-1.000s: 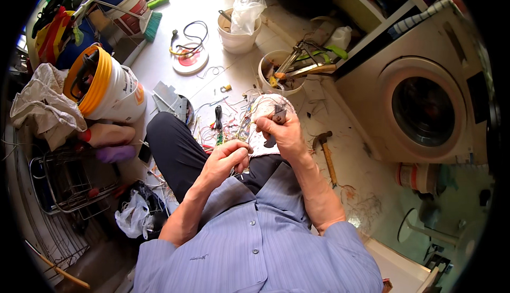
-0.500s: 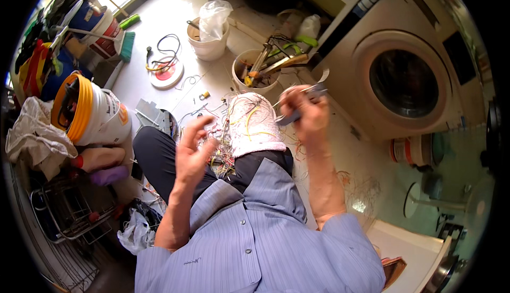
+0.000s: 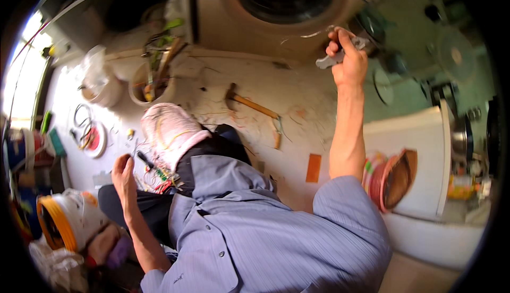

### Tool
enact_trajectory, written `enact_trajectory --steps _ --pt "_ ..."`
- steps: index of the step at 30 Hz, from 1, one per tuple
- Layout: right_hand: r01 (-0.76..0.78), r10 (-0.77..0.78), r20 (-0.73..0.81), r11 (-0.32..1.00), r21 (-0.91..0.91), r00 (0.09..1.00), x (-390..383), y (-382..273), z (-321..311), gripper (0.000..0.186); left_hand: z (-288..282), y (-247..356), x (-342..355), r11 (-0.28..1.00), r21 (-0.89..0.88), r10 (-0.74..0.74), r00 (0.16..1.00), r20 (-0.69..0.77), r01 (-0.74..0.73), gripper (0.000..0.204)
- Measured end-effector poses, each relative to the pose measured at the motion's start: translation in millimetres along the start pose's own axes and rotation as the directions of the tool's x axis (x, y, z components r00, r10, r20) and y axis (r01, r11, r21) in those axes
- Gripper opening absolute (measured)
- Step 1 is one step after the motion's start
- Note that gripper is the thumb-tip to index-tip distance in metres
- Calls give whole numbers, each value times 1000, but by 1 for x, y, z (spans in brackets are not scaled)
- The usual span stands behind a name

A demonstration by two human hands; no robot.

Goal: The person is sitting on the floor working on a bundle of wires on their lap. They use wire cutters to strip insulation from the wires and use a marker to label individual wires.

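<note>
My right hand (image 3: 348,59) is raised at the upper right, below the washing machine, closed around a grey metal hand tool (image 3: 332,59) with a notched, curved outline. I cannot make out its exact kind. A thin pale strip or wire (image 3: 308,36) trails left from near these fingers. By my left knee, my left hand (image 3: 124,179) hangs with loosely bent fingers and no visible object in them. Beside it lie a dark-handled tool (image 3: 144,158) and a tangle of coloured wires (image 3: 164,185). A pale pink cloth (image 3: 172,131) covers my other knee, with a yellow wire across it.
A hammer (image 3: 252,105) lies on the floor, with an orange rectangular piece (image 3: 314,168) nearer me. Beyond the cloth stand a tub of tools (image 3: 139,88) and a white bucket (image 3: 106,88). The washing machine (image 3: 218,22) is ahead; a reddish round container (image 3: 378,181) stands right.
The view has swung right, bringing the hammer and orange piece into sight. My right hand has moved right, away from the cloth, with the tool. My left hand has moved off the wires.
</note>
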State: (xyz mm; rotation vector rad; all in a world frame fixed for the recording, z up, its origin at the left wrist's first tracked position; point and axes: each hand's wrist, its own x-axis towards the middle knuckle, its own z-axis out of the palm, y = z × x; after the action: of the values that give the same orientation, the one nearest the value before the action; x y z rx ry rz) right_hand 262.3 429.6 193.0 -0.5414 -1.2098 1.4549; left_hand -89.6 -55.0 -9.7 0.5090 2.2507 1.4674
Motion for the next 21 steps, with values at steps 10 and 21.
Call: enact_trajectory --steps 10,21 --pt "-225 -204 -413 589 -776 888 42 -62 -264 22 54 9 10 965 240 84 991 107 -108 26" --pt "-232 771 -269 -160 -959 578 -235 279 -229 28 94 -19 -26 993 118 44 990 -133 -28 20"
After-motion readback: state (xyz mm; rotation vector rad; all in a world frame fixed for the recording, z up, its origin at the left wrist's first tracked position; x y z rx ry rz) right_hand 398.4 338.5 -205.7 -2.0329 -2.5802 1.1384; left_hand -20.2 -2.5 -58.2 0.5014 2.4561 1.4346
